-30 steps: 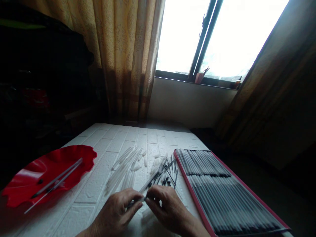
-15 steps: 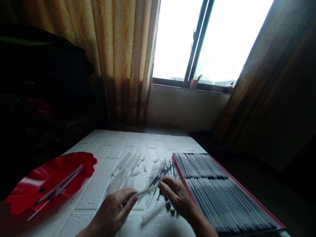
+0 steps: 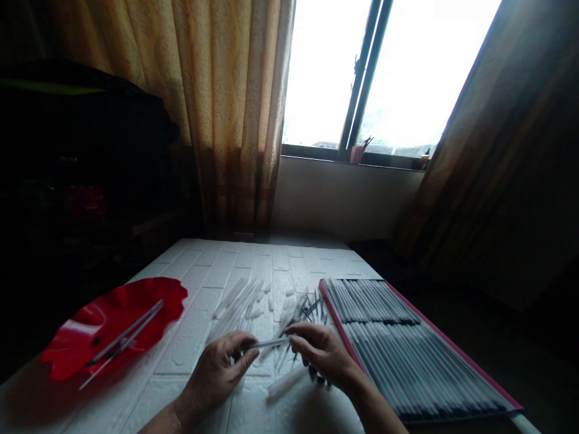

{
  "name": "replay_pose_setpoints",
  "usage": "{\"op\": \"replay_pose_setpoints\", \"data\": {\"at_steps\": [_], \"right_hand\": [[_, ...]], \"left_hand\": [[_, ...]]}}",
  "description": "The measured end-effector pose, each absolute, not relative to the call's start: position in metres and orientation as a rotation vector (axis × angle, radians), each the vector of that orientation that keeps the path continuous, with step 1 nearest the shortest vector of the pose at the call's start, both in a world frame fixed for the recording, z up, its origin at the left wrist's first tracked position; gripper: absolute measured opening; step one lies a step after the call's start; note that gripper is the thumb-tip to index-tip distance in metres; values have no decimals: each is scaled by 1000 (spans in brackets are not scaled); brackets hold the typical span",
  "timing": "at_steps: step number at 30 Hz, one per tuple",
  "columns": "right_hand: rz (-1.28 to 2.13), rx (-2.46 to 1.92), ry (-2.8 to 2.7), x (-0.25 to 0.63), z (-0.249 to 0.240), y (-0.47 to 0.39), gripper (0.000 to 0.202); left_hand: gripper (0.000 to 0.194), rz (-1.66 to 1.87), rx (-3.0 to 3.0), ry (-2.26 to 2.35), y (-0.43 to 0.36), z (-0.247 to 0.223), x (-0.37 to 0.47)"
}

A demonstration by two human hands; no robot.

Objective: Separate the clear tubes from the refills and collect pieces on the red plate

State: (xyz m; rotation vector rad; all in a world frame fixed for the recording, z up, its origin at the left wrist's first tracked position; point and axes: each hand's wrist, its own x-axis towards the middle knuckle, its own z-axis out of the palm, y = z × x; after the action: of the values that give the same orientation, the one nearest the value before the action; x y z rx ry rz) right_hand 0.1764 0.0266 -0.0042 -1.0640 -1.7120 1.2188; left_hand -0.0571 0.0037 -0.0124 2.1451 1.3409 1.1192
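A slim, clear pen barrel (image 3: 274, 343) spans the gap between my two hands above the table. My left hand (image 3: 221, 364) pinches one end between thumb and fingers. At the other end, the thumb and fingertips of my right hand (image 3: 316, 349) are closed on it. Whether a refill sits inside is too blurred to tell. Just beyond my hands lie loose clear barrels (image 3: 235, 304) and a heap of thin dark refills (image 3: 310, 308). A wider clear tube (image 3: 284, 384) rests below the held barrel. Small black caps (image 3: 320, 379) lie partly hidden under my right hand.
A red-edged box (image 3: 434, 367) with rows of clear, black-ended pens stands at the right. At the left is a red wavy-rimmed dish (image 3: 174, 307) holding a few pen-like sticks (image 3: 124, 340). Small clear pieces (image 3: 256, 314) are scattered on the white brick-patterned tabletop (image 3: 174, 358).
The held barrel has gone from slanting to nearly level between my hands. My left hand has risen slightly and shifted right. The whole view has moved a little.
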Motion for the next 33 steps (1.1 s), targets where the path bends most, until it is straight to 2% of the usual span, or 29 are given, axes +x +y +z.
{"op": "replay_pose_setpoints", "data": {"at_steps": [4,8,13,21,27,33], "right_hand": [[1132,-1128,-1909,176,3,23,25],[804,-1269,-2262,176,19,16,20],[547,-1330,-2365,180,32,7,15],[548,-1383,-2336,193,30,-7,17],[764,-1360,-2194,180,19,-20,20],[723,-1362,-2287,155,14,-27,11]], "left_hand": [[13,1126,2179,1373,3,-13,-57],[14,1162,2185,1401,4,-14,-57],[15,1171,2154,1393,5,-12,-57],[21,1198,2005,1321,8,-15,-59],[56,962,1457,1155,9,-17,-54],[54,886,1392,965,5,-19,-51]]}}
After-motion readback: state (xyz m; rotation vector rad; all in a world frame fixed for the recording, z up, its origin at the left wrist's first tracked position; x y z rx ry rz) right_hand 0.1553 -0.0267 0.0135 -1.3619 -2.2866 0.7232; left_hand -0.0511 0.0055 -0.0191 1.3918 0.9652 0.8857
